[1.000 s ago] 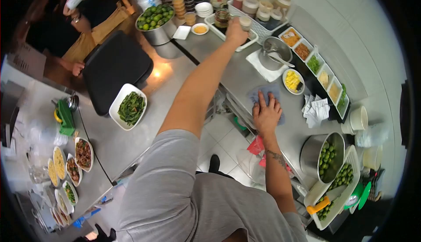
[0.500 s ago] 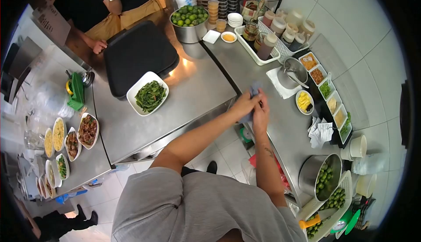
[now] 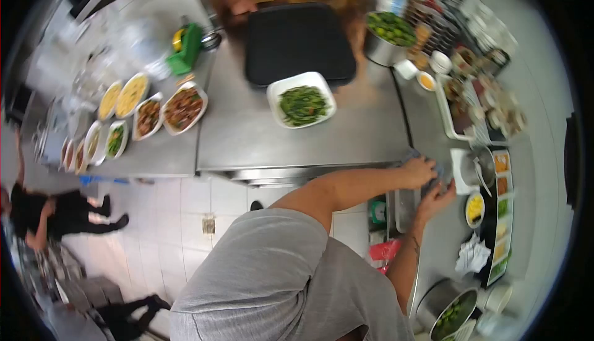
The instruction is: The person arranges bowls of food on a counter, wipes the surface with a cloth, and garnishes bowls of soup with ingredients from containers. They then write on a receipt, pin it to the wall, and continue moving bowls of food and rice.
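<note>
My left hand (image 3: 419,171) and my right hand (image 3: 438,197) are close together at the corner of the steel counter (image 3: 346,140). A crumpled blue-grey cloth (image 3: 438,174) is gripped between them; motion blur hides the exact finger hold. Both arms reach out to the right from my grey-shirted body. A small metal bowl with a spoon (image 3: 481,166) on a white napkin sits just right of my hands.
A white plate of green vegetables (image 3: 303,103) lies before a black tray (image 3: 297,41). Several filled dishes (image 3: 148,118) line the left counter. A bowl of limes (image 3: 387,32), condiment compartments (image 3: 502,217), a yellow-filled bowl (image 3: 475,208) and paper slips (image 3: 471,255) stand right. Other people stand at top and far left.
The view has swung left and blurred. My left hand came back from the far jar rack to the cloth, and both hands have gathered the cloth at the counter corner.
</note>
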A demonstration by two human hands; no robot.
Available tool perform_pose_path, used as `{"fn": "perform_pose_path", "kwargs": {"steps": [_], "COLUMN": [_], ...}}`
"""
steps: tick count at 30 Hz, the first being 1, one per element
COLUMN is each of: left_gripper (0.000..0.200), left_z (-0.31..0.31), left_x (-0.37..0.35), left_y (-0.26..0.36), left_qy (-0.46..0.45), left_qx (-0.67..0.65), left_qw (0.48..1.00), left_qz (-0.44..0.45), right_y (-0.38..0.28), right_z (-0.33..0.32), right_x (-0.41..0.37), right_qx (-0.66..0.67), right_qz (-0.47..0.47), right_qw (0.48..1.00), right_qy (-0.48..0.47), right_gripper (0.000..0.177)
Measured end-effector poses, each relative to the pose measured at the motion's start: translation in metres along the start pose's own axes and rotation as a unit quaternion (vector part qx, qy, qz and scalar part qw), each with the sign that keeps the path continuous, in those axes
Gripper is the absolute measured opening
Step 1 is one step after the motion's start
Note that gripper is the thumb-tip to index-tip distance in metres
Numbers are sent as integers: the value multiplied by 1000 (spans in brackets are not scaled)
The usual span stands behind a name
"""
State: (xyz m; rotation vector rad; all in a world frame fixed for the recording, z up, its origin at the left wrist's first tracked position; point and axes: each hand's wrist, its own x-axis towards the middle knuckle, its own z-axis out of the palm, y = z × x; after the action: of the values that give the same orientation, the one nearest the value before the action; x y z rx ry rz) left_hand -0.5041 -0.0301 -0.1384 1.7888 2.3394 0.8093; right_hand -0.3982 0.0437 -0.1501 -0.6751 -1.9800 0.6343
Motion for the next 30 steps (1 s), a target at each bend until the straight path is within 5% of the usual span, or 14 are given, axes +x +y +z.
{"fn": "perform_pose_path", "kwargs": {"steps": [4,9,10,14,17,19,24,30], "left_gripper": [32,36,37,37,44,50,47,50], "left_z": [-66,-188,-213,-260,-257,-206,-191,-234], "left_x": [-86,-262,-294,-404,-454,-495,-531,-624], "left_y": [-3,-14,-9,-14,-35,-79,-108,-117], "left_qy": [-105,134,163,228,58,175,270,290], "left_qx": [-110,-120,-68,123,210,272,262,253], "left_qw": [984,954,935,844,791,792,811,747], "left_qz": [-91,-240,-306,-469,-571,-517,-447,-542], "right_y": [8,-30,-59,-223,-318,-356,-413,-441], "right_z": [2,23,36,85,126,166,247,283], "right_x": [0,-7,-22,-95,-141,-168,-199,-223], "right_qx": [-22,18,113,367,442,433,387,399], "right_qz": [-23,-108,-44,9,36,86,243,260], "right_qw": [999,994,990,837,665,618,562,549], "right_qy": [24,-20,-77,-405,-601,-651,-689,-687], "right_gripper": [38,34,29,24,28,35,50,50]}}
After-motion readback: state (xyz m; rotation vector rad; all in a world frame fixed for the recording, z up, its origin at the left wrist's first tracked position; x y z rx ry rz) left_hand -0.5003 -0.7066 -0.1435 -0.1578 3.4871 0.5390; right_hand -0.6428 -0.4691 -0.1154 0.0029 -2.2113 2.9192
